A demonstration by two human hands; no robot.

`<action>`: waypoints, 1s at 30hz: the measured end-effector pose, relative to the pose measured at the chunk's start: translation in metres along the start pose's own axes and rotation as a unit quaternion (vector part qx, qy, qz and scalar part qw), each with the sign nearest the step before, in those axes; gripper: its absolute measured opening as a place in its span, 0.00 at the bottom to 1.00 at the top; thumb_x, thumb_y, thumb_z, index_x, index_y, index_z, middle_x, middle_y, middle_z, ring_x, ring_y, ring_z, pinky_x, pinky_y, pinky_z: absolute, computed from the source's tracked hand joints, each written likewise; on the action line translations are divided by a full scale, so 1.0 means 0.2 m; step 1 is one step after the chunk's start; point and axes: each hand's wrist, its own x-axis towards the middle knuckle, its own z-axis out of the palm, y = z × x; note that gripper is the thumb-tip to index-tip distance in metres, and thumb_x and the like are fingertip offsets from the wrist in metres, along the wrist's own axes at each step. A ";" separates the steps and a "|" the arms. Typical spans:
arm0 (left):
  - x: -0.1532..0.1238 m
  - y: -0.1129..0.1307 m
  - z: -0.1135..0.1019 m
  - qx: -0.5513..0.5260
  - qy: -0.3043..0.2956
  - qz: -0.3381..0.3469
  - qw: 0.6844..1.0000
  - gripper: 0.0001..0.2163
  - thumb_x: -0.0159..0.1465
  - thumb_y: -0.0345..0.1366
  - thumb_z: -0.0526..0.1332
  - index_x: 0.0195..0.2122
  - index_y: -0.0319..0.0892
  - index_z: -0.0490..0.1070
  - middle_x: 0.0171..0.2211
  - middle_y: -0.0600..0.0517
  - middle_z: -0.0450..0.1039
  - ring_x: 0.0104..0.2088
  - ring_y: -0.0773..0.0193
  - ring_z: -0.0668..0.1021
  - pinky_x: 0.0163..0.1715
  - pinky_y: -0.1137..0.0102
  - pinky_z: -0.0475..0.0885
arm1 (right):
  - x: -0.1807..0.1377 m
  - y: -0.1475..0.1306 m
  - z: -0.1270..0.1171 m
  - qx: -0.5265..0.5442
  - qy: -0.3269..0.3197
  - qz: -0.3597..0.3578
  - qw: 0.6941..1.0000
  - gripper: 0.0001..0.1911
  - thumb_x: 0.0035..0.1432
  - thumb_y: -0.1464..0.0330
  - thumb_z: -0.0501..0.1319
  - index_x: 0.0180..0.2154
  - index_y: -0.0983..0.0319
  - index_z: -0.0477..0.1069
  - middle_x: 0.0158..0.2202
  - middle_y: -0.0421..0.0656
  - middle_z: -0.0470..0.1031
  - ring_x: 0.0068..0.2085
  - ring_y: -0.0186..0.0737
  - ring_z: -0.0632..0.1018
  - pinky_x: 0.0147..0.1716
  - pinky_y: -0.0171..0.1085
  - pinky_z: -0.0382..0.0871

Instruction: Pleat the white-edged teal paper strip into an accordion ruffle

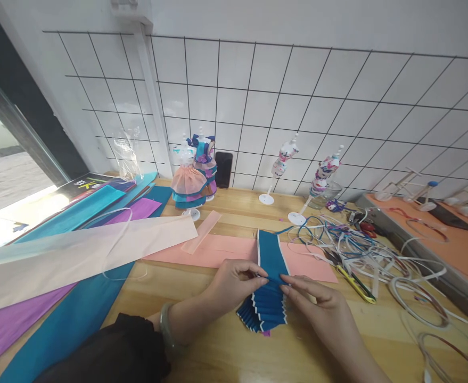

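Between my two hands is a teal strip with white edges. Its near part is folded into narrow accordion pleats, while the far part lies flat over a pink strip. My left hand pinches the strip's left edge between thumb and fingers. On the opposite edge, my right hand grips with thumb and index finger, the other fingers curled loosely. The pleated end droops toward me and bends to the left above the wooden table. A small purple scrap shows under the pleats.
Long cream, purple and teal strips cover the left side. Two dressed mini mannequins, a phone and two more small mannequins stand along the tiled wall. Right: tangled narrow strips, a yellow cutter and an orange-topped surface.
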 end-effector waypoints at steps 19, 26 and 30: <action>0.00 0.00 0.00 0.030 0.020 0.001 0.999 0.07 0.49 0.31 0.64 0.30 0.36 0.75 0.27 0.49 0.78 0.28 0.65 0.77 0.29 0.73 0.72 | 0.00 0.03 -0.01 -0.076 0.000 -0.141 0.987 0.08 0.52 0.69 0.60 0.33 0.56 0.78 0.30 0.44 0.80 0.31 0.41 0.78 0.30 0.38 0.74; 0.00 -0.01 -0.01 0.044 0.011 0.006 0.999 0.06 0.51 0.32 0.64 0.30 0.36 0.76 0.29 0.47 0.78 0.30 0.62 0.78 0.32 0.72 0.73 | 0.00 0.05 -0.01 -0.085 -0.004 -0.161 0.983 0.09 0.53 0.70 0.60 0.35 0.57 0.78 0.31 0.44 0.79 0.33 0.41 0.78 0.31 0.39 0.74; 0.00 0.00 -0.02 0.084 0.013 0.021 0.996 0.06 0.52 0.32 0.63 0.29 0.36 0.77 0.28 0.47 0.78 0.30 0.62 0.78 0.33 0.72 0.73 | 0.00 0.06 -0.01 -0.091 -0.006 -0.167 0.982 0.09 0.54 0.70 0.60 0.35 0.57 0.77 0.31 0.44 0.79 0.33 0.41 0.78 0.31 0.39 0.74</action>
